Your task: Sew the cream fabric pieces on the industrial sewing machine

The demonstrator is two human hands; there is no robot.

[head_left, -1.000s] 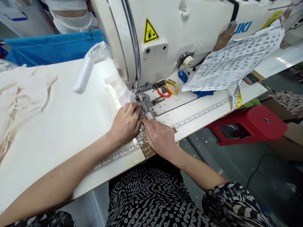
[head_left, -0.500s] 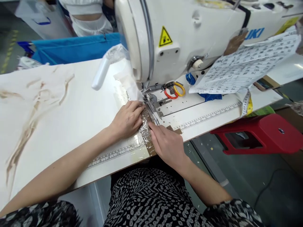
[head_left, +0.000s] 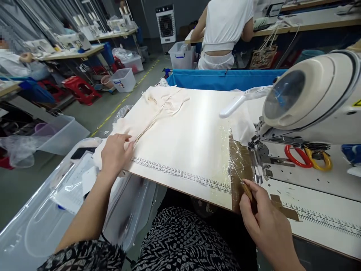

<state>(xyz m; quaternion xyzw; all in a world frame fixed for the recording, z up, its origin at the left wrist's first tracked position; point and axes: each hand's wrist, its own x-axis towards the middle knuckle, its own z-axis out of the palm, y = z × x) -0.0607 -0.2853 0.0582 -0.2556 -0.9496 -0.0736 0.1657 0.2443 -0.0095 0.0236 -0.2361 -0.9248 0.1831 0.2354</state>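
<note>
My left hand (head_left: 115, 152) reaches to the table's near left corner and closes on a pile of cream fabric strips (head_left: 158, 109) there. My right hand (head_left: 263, 222) rests at the table's front edge, gripping a thin pointed tool with a wooden handle (head_left: 244, 186). Its metal tip lies on the shiny taped patch (head_left: 239, 162) just left of the presser foot (head_left: 261, 152) of the white sewing machine (head_left: 313, 99).
Red and yellow scissor handles (head_left: 306, 158) lie on the machine bed. A printed ruler (head_left: 183, 174) runs along the table's front edge. Clear plastic bins (head_left: 60, 195) stand at the left. A blue cloth bin (head_left: 225, 78) and a person in white (head_left: 225, 32) are behind the table.
My view swung left. My left hand left the taped patch and went to the fabric strips at the left corner. My right hand pulled back to the front edge, now holding the tool.
</note>
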